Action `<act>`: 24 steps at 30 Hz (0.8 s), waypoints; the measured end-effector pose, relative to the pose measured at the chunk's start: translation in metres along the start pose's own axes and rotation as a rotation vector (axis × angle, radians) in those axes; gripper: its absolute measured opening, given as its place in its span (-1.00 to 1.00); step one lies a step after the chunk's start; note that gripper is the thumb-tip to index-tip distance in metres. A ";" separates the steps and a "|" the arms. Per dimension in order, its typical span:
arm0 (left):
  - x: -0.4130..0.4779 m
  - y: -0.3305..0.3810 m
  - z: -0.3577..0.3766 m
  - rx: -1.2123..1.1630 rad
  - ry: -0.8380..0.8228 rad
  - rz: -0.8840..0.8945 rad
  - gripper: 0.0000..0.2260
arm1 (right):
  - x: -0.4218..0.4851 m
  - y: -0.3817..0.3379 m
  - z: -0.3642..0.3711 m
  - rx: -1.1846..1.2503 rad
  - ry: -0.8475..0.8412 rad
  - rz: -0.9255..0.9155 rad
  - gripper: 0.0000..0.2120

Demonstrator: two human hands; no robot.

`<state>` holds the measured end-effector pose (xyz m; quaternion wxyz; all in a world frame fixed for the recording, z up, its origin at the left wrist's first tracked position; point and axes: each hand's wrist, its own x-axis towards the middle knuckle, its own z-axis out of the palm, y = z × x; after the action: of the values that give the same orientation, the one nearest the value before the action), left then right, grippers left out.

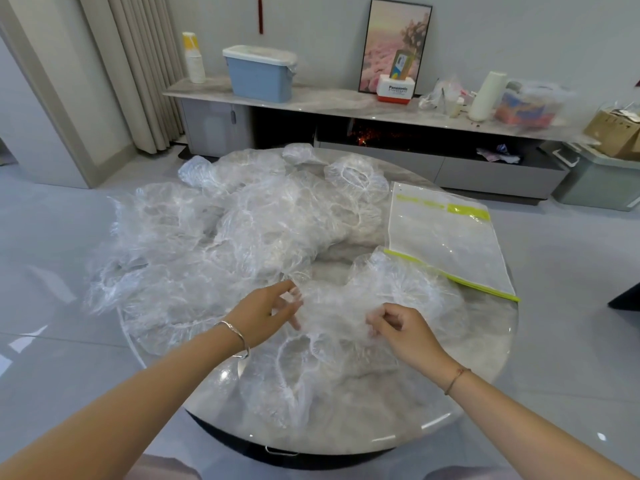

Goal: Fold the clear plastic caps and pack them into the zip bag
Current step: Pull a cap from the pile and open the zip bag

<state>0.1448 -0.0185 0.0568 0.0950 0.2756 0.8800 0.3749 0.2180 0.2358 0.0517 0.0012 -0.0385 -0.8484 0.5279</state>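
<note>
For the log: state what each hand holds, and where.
Right hand pinches a clear plastic cap at its edge; left hand touches the opposite edge, grip unclear.

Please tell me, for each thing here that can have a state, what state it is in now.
Loose caps: unfolded, heaped.
Front cap: unfolded, between both hands.
Zip bag: flat, looks empty.
Left hand: at front cap, grip unclear.
Right hand: pinches front cap.
Blue bin: lid on.
</note>
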 end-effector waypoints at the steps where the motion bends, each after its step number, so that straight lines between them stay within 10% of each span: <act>1: 0.003 0.000 0.001 -0.003 0.004 -0.042 -0.87 | 0.002 0.001 0.002 0.023 0.034 0.039 -0.83; 7: 0.013 -0.010 0.011 0.268 0.075 -0.276 -0.62 | 0.008 0.009 0.008 -0.465 0.094 0.070 -0.76; 11: 0.015 0.005 0.033 0.477 0.365 0.191 -0.58 | 0.005 -0.007 0.019 -0.628 0.320 -0.404 -0.58; 24: 0.019 -0.024 0.081 0.765 -0.119 0.077 -0.43 | 0.011 0.052 0.031 -0.953 -0.259 -0.152 -0.26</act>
<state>0.1491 0.0276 -0.0164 0.0222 0.3453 0.9382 0.0061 0.2086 0.2313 -0.0091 -0.0836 0.0930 -0.9889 0.0806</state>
